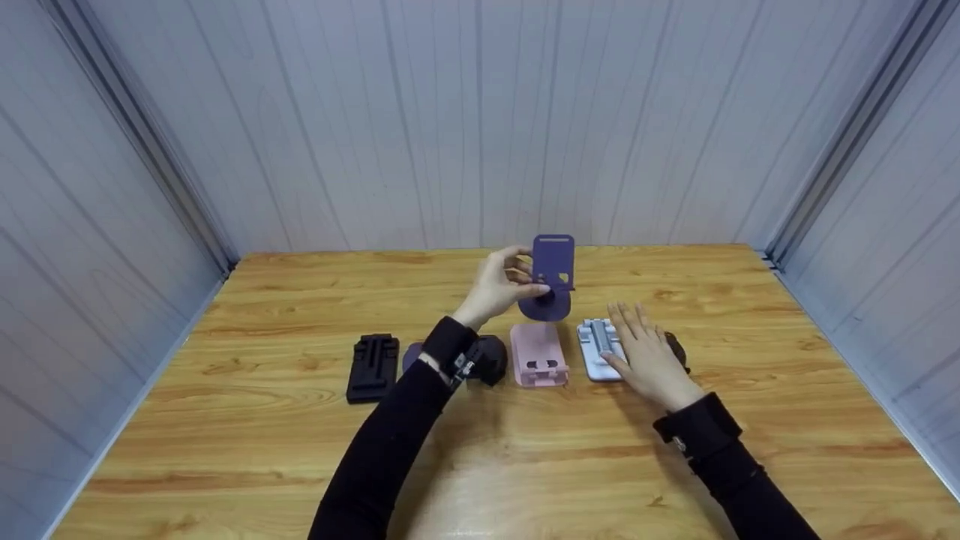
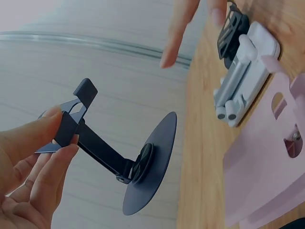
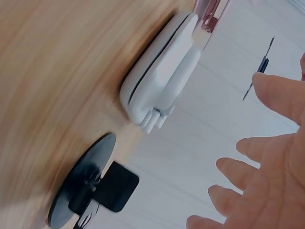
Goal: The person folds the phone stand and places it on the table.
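Observation:
A dark purple phone stand [image 1: 553, 259] with a round base [image 2: 151, 164] is held up over the table. My left hand [image 1: 499, 286] pinches its cradle plate between thumb and fingers, and the base hangs clear of the wood in the left wrist view. My right hand [image 1: 649, 358] hovers with fingers spread above a white folding phone stand [image 3: 162, 67], holding nothing. A pink phone stand [image 1: 538, 352] lies between the two hands. Beside the white one, partly covered by my right hand in the head view, is a black round-based stand [image 3: 81, 183].
To the left along the same row lie a black folding phone stand [image 1: 373, 367], a purple round piece [image 1: 411, 355] mostly behind my left wrist, and a black stand [image 1: 491, 360]. Pale panel walls [image 1: 450, 127] enclose the wooden table [image 1: 247, 450] at the back and sides.

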Demonstrator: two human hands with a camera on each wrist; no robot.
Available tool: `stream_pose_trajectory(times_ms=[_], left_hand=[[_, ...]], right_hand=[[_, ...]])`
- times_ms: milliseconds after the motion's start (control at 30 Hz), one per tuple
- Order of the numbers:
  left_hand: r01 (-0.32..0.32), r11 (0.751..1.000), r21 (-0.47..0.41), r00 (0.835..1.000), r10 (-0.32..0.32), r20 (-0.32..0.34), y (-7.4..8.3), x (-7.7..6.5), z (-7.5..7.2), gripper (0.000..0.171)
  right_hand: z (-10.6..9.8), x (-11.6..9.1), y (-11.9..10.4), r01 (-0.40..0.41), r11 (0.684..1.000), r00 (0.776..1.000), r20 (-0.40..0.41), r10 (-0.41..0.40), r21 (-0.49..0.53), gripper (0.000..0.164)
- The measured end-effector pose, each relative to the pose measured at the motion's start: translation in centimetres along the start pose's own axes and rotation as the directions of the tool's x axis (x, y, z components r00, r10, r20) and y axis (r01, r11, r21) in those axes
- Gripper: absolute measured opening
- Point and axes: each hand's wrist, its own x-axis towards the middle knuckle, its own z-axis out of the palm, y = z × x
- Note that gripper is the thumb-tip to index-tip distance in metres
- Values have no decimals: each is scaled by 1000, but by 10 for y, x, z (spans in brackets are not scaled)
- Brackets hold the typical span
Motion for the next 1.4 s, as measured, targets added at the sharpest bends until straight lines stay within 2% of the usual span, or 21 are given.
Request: stream_pose_trajectory(times_ms=[233, 333, 400, 433, 500, 533, 633, 700, 767, 867, 933, 1000, 1067, 1167, 1267, 1400], left_hand=[[-71, 997, -9, 995, 71, 76, 6, -14, 9, 56], [-93, 995, -31, 990, 95, 99, 8, -21, 12, 55], [-95, 994, -53, 989, 100, 109, 9, -26, 15, 55], [-92, 994, -65, 989, 99, 114, 9, -28, 15, 54], [-84, 993, -82, 988, 94, 121, 10, -33, 17, 54], [-78, 993, -88, 988, 89, 124, 10, -35, 18, 54], [-76, 992, -100, 988, 89, 128, 10, -40, 19, 54], [-85, 991, -102, 987, 98, 128, 11, -43, 20, 54], [-90, 991, -99, 986, 102, 129, 12, -46, 20, 54], [-80, 992, -102, 986, 94, 138, 13, -52, 20, 54], [-72, 993, -94, 985, 85, 148, 14, -55, 20, 55], [-73, 994, -86, 983, 86, 161, 14, -58, 20, 56], [-85, 995, -58, 981, 94, 172, 14, -60, 20, 57], [-98, 995, -32, 977, 102, 186, 15, -63, 21, 58], [-107, 994, -10, 975, 106, 197, 16, -65, 21, 55], [-147, 988, 55, 974, 134, 182, 17, -67, 21, 38]], right_hand=[[1, 4, -3, 26, 987, 999, 42, -33, 161, 76], [-2, 5, -4, 29, 963, 995, 83, -53, 267, 81], [-4, 6, -4, 6, 929, 990, 129, -58, 369, 85], [-5, 6, -4, -8, 895, 984, 162, -71, 445, 87], [-6, 8, -3, -56, 802, 968, 230, -103, 595, 88], [-6, 8, -3, -96, 741, 956, 269, -117, 665, 88], [-6, 10, -2, -221, 529, 916, 361, -175, 819, 83], [-5, 10, -1, -279, 421, 905, 383, -184, 863, 81], [-3, 9, 0, -312, 316, 908, 379, -180, 896, 78], [3, 9, 0, -311, 171, 924, 339, -175, 935, 70], [9, 9, -1, -291, 81, 934, 301, -191, 953, 57], [14, 10, -1, -269, 11, 939, 264, -219, 963, 43], [18, 10, 0, -245, -22, 941, 232, -245, 969, 36], [21, 10, 1, -227, -30, 941, 211, -266, 973, 36], [22, 10, 1, -218, -9, 945, 209, -252, 976, 34], [20, 9, -1, -224, 36, 953, 227, -201, 974, 31]])
